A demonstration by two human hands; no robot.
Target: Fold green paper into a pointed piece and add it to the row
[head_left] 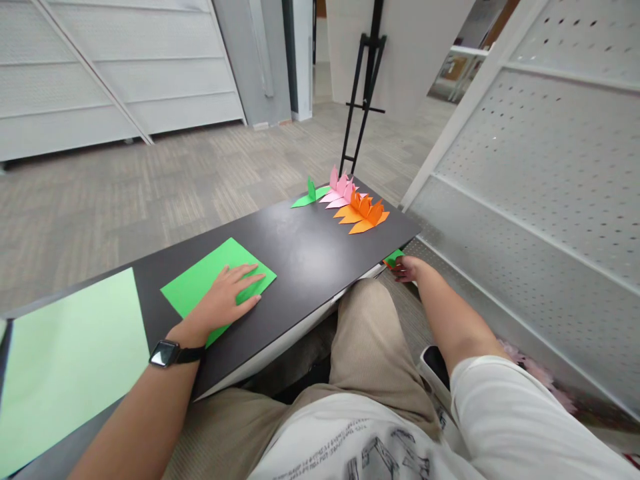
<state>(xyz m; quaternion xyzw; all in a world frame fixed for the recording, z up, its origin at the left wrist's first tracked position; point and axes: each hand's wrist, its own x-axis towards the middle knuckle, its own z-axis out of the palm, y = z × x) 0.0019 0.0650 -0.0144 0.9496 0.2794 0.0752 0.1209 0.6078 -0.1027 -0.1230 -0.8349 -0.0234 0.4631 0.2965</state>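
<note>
My left hand (224,299) lies flat, fingers spread, on a bright green paper square (200,280) on the black board (310,253) across my lap. A black watch sits on that wrist. My right hand (407,268) reaches down past the board's right edge, fingers closed around a small green folded paper piece (393,257) just below the edge. At the board's far corner stand three folded paper pieces: a green one (310,195), a pink one (340,190) and an orange one (364,213).
A large pale green sheet (65,360) covers the board's left end. A perforated white panel (540,187) rises close on the right. A black easel stand (363,87) is behind the board on grey carpet. A phone-like dark object (435,363) rests by my right thigh.
</note>
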